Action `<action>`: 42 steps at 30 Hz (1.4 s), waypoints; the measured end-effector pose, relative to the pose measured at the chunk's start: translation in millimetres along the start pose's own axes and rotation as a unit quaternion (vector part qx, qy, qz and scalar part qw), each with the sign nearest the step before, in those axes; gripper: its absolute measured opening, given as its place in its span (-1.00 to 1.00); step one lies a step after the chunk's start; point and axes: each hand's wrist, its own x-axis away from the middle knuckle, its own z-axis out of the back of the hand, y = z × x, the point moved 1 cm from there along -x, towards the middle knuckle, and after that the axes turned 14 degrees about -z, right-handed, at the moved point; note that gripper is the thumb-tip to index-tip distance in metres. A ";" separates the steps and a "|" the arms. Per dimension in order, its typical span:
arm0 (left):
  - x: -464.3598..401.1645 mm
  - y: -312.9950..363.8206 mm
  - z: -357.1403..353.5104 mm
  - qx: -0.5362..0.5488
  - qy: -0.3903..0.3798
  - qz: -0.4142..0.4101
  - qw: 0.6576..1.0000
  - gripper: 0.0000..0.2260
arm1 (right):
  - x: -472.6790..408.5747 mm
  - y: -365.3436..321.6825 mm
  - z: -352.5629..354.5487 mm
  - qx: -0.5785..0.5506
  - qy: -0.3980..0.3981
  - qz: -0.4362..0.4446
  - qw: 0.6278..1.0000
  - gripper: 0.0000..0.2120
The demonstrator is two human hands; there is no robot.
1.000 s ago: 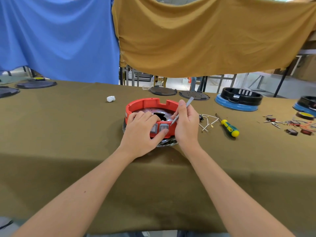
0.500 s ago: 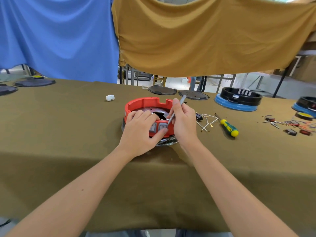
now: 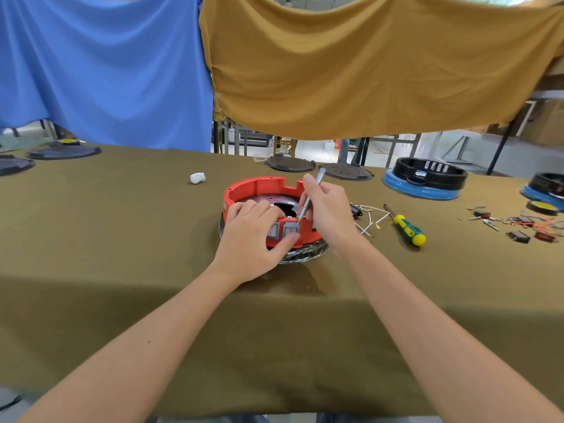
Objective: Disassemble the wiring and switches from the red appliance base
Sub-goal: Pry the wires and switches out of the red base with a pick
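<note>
Right hand (image 3: 331,213) pinches a thin grey metal tool (image 3: 308,198); left hand (image 3: 254,236) grips the near wall of the red appliance base (image 3: 259,186).

The tool slants down from the right thumb to the top edge of the right-hand of two grey rocker switches (image 3: 290,231) set in the base's near wall. The left fingers curl over the rim into the base, and the thumb presses just below that switch. The base sits on the olive-covered table (image 3: 122,239), on a shiny dark ring. Just right of the base lie loose white wires (image 3: 370,219), then a screwdriver with a green and yellow handle (image 3: 407,228). Far right of the base lies a scatter of small switches and coloured wires (image 3: 518,225). A crumpled white scrap (image 3: 197,178) lies behind the base to its left, and a black-and-blue appliance base (image 3: 425,181) stands behind it to the right.
</note>
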 end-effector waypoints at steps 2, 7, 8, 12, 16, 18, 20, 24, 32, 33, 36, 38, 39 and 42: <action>-0.4 0.1 0.3 0.001 0.002 -0.001 1.000 -0.68 | 4.2 0.0 -1.3 -0.075 0.003 0.011 0.997 -0.53; -1.4 0.4 0.6 0.006 0.010 -0.002 1.000 -0.68 | 10.3 -4.0 -1.5 -0.025 -0.063 0.108 0.992 -0.59; -1.3 0.6 0.9 0.006 0.011 -0.002 1.000 -0.68 | 11.8 -3.3 -2.1 -0.003 -0.072 0.120 0.990 -0.61; -1.8 1.4 2.2 0.000 0.013 -0.003 1.000 -0.68 | 16.0 -0.1 -3.1 0.066 -0.081 0.149 0.983 -0.66; -1.3 1.3 2.2 -0.001 0.017 -0.003 1.000 -0.69 | 15.8 -5.9 -0.9 0.112 -0.076 0.173 0.975 -0.62; -1.2 1.1 1.7 0.005 0.011 -0.001 1.000 -0.68 | 14.8 -8.0 2.1 0.063 -0.070 0.166 0.982 -0.63; -1.3 1.3 2.1 0.007 0.009 0.001 1.000 -0.67 | 13.3 -9.8 3.1 0.058 -0.067 0.168 0.982 -0.66; -1.9 1.0 2.2 -0.004 0.006 -0.001 1.000 -0.69 | 11.6 -7.8 -0.4 0.139 -0.091 0.164 0.972 -0.69; -2.6 1.3 2.0 0.009 0.014 -0.003 1.000 -0.71 | 3.1 -30.3 -8.7 0.254 -0.130 0.130 0.949 -0.61; -2.8 1.2 2.0 0.011 0.015 -0.004 1.000 -0.71 | 2.1 -33.1 -11.0 0.271 -0.132 0.124 0.945 -0.60; -2.7 2.0 3.0 0.010 0.019 -0.006 1.000 -0.68 | 0.3 -39.6 -13.7 0.284 -0.149 0.096 0.942 -0.57; -3.1 2.0 3.7 0.009 0.013 -0.004 1.000 -0.65 | -0.8 -42.1 -13.6 0.281 -0.160 0.081 0.943 -0.58; -3.2 1.8 3.9 0.009 0.011 -0.004 1.000 -0.65 | -1.5 -42.6 -13.6 0.276 -0.160 0.078 0.944 -0.58; -3.3 2.1 4.4 0.016 0.010 -0.004 1.000 -0.65 | -2.3 -40.8 -12.7 0.261 -0.159 0.073 0.949 -0.57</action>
